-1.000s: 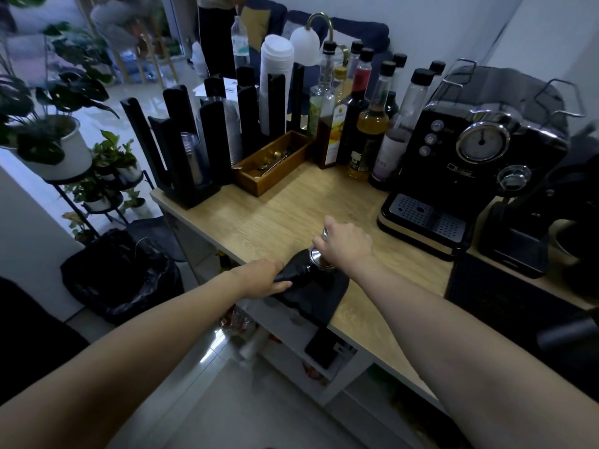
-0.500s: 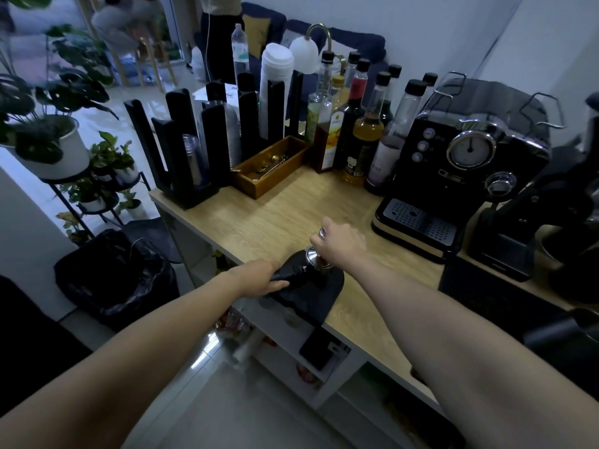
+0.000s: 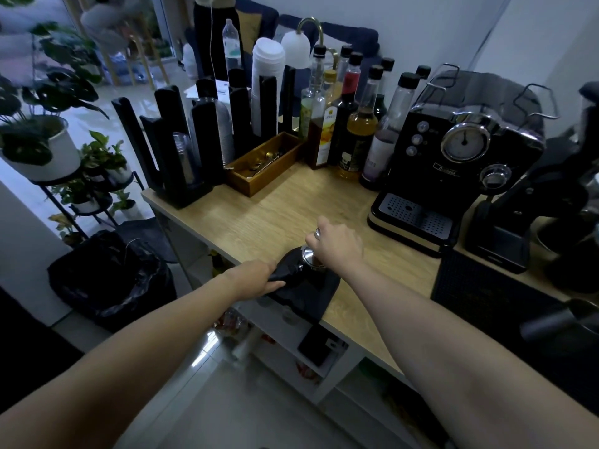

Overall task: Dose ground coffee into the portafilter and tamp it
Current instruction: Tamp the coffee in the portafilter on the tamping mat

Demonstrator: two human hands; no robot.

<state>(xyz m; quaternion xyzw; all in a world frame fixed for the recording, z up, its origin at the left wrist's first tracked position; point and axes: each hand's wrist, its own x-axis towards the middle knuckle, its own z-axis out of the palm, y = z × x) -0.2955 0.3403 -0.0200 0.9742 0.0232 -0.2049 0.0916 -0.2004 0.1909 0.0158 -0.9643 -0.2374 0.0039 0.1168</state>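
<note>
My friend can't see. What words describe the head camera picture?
A person's right hand grips a metal tamper on a portafilter on a black mat, while the left hand holds its handle. An espresso machine and bottles stand behind.

Dim bluish light, soft blur, edges bowed

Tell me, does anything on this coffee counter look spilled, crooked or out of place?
Nothing looks spilled or broken. The only oddity is the black mat under the portafilter: it hangs over the counter's front edge, where the right hand grips the tamper.
</note>
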